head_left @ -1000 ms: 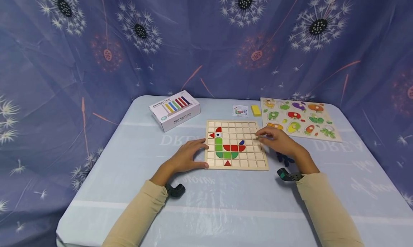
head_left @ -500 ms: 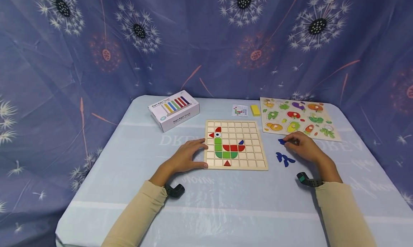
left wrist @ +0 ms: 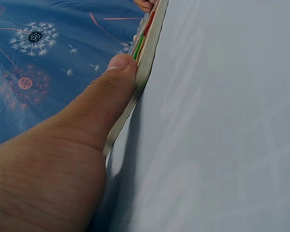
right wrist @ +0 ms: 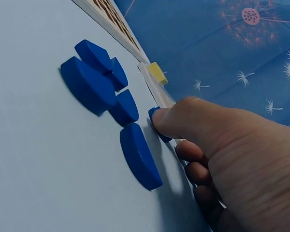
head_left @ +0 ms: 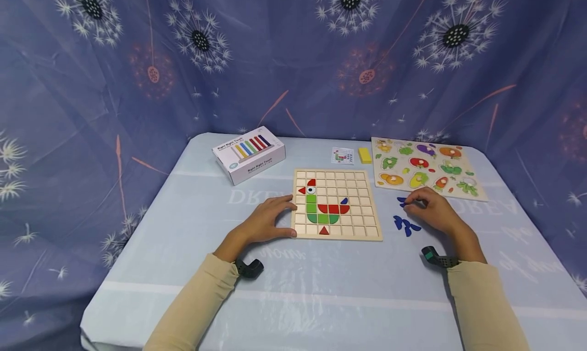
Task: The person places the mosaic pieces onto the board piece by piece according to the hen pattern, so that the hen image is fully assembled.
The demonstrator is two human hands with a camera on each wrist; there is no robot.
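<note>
Picking up one small solid-blue curved piece (right wrist: pixel 165 137) looks like the step in hand. It sits on the pale-blue covered worktop (head_left: pixel 321 295), right of the flat pale wooden board with square cells (head_left: pixel 359 233). Right hand (head_left: pixel 433 208): grip clamped on that piece, thumb against it; opposing fingertip hidden in the right wrist view, so firmness can't be told. Left hand (head_left: pixel 263 219): fingers apart from thumb, not clamped, touching the board's left edge. Good brace; light pressure should do.

To do it well: pinch by the sides near mid-length, lift straight up, don't sweep sideways, or the loose blue curved pieces (right wrist: pixel 87 86) nearby may skid. Turn the piece before reaching the cells. Check cell and facing on the small white picture card (head_left: pixel 343 156); its blue marks too small to read here. Lower flat, seat inside the cell, let go without dragging. Knuckles clear of the red and green bird-shaped figure (head_left: pixel 323 218); a brush could shift it.
</note>
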